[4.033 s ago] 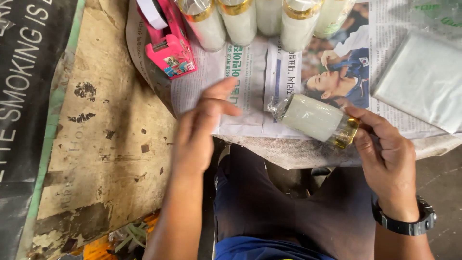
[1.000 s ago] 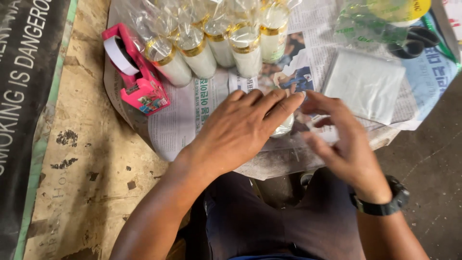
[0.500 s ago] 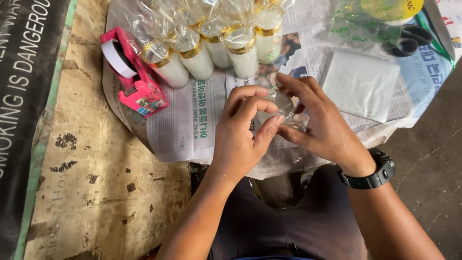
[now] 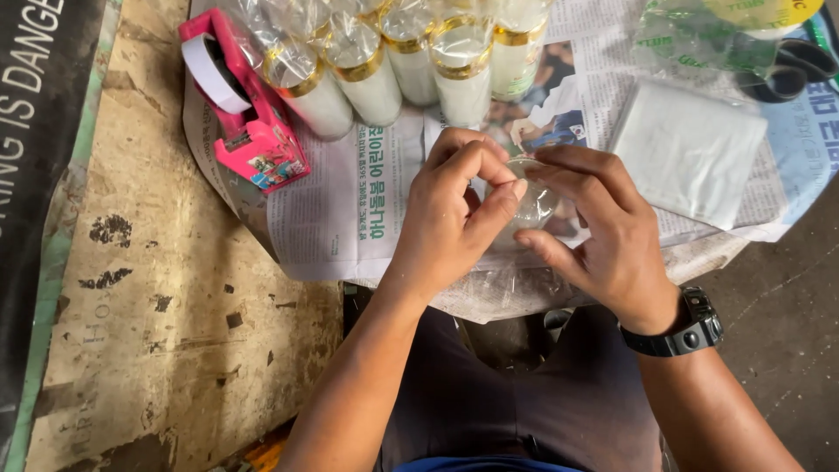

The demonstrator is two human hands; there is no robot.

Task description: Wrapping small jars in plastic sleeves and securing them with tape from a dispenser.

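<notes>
Newspaper covers a small round work surface, seen from above, with worn, paint-flecked boards to its left and a dark banner with large pale lettering cut off at the left edge. On the paper's left part lies a pink tape dispenser with a white roll. Next to it, toward the top, stands a row of clear-wrapped bottles with gold bands and pale contents; their tops run out of the picture, so the count is uncertain.

At the middle, the left hand and the right hand meet over the paper's near edge. Between them sits a small clear jar, mostly hidden by the fingers, with only a glassy curve showing. The left thumb and fingers pinch together at the jar's left side; whether they grip the jar itself or thin clear film around it is hard to make out. The right hand's fingers curl around the jar from above and below, closed on it. A black wristwatch sits on the right wrist.

Farther right lies a white folded packet, and at the top right corner crumpled clear plastic and a yellow lid are cut off.

Half a second ago both hands were already bunched around the jar in much the same place; a second ago the left hand lay flatter and spread over it.
</notes>
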